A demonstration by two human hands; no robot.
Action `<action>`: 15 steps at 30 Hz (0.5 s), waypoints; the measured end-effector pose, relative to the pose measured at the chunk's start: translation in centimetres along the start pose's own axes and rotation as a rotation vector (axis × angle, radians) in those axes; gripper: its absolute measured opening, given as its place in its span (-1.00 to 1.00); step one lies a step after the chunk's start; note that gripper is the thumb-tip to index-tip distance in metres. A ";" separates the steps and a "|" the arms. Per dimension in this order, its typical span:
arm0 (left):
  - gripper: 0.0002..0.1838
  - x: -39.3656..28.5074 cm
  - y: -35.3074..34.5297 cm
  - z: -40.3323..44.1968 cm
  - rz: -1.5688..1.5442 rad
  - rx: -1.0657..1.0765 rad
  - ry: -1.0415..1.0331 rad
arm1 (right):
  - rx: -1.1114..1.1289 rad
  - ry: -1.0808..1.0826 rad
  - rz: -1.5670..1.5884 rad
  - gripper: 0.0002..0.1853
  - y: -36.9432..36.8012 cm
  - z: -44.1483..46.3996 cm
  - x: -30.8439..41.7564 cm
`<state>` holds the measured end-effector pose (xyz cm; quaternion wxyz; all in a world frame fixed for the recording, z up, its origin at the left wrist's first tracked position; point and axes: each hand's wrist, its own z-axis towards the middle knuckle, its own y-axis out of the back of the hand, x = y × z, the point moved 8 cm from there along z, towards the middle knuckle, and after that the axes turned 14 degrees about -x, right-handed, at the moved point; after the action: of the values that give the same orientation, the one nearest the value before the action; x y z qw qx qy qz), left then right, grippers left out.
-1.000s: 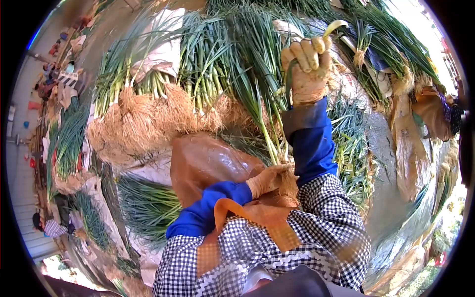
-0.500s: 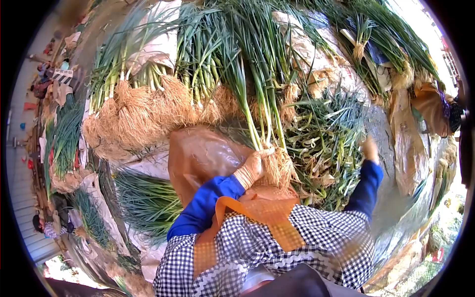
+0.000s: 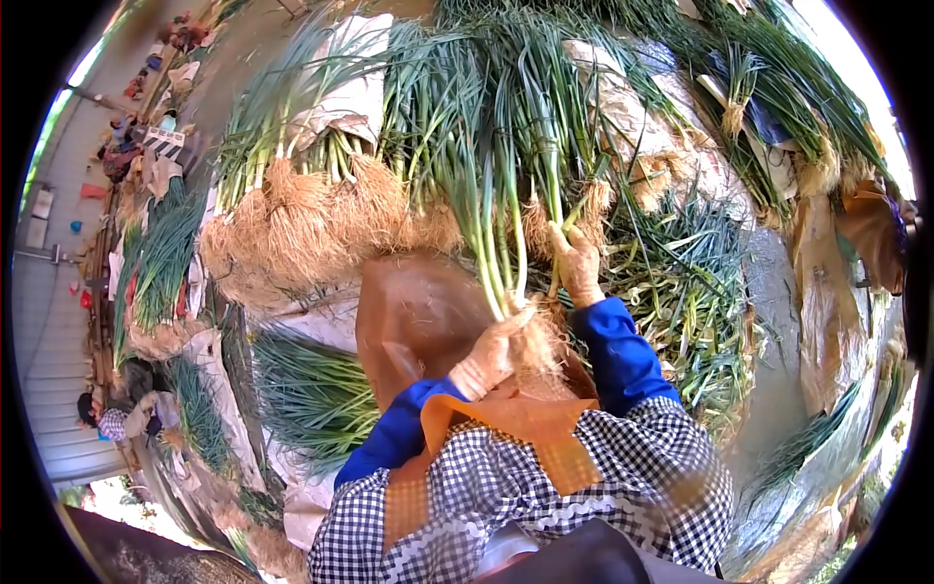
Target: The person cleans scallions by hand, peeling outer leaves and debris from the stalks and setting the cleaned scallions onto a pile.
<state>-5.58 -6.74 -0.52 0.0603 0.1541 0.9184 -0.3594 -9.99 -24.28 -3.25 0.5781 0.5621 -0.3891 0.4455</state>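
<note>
In my left hand (image 3: 489,354) is a small bunch of green onions (image 3: 501,263), gripped just above the roots. The pale, stringy roots (image 3: 535,350) hang below the fist over my lap, and the green tops point away from me. To the right of the bunch, my right hand (image 3: 579,265) is closed on the lower stem of another green onion (image 3: 554,185), among the plants lying ahead. Part of that stem is hidden by the fingers. A brown plastic apron (image 3: 409,311) covers my lap beneath the left hand.
A row of rooted green onions (image 3: 302,214) lies ahead to the left. Stripped leaves (image 3: 696,311) are heaped on my right. Trimmed green onions (image 3: 316,394) lie at my left on pale sacking (image 3: 309,501). Several people sit at the far left.
My right hand has come in from the far right, past the leaf heap, and closed on a green onion stem. My left hand still holds its bunch. The view has shifted slightly.
</note>
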 end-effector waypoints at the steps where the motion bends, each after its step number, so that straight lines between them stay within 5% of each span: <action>1: -0.89 1.2 1.6 2.0 -0.004 0.095 0.065 | 0.030 0.024 -0.014 -0.68 -1.1 -0.2 -0.7; 2: -0.91 2.0 3.2 4.8 -0.025 0.054 0.001 | 0.035 0.275 -0.282 -0.67 -2.0 -0.8 0.0; 3: -0.93 1.6 4.6 5.8 0.125 -0.241 -0.116 | 0.040 0.455 -0.444 -0.66 -2.7 -1.7 0.2; 5: -0.93 1.9 3.8 6.0 0.095 -0.037 -0.028 | -0.004 0.753 -0.649 -0.62 -3.1 -3.6 1.4; 8: -0.91 1.1 4.5 6.3 0.059 -0.165 -0.126 | 0.102 0.750 -0.533 -0.61 0.1 -6.2 3.2; 11: -0.86 0.1 5.8 8.0 -0.018 -0.100 -0.219 | 0.376 0.236 -0.050 -0.74 5.8 -7.6 2.4; 13: -0.83 -0.3 5.3 6.8 0.007 -0.109 -0.153 | 0.418 -0.218 -0.026 -0.69 10.1 -4.8 -1.7; 15: -0.82 -0.1 5.1 6.7 0.019 -0.142 -0.135 | 0.174 -0.179 -0.245 -0.66 13.6 -1.3 -2.9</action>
<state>-3.83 -7.79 -8.74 0.1362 0.1337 0.9339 -0.3025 -23.85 -23.56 -1.99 0.5403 0.6906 -0.3277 0.3518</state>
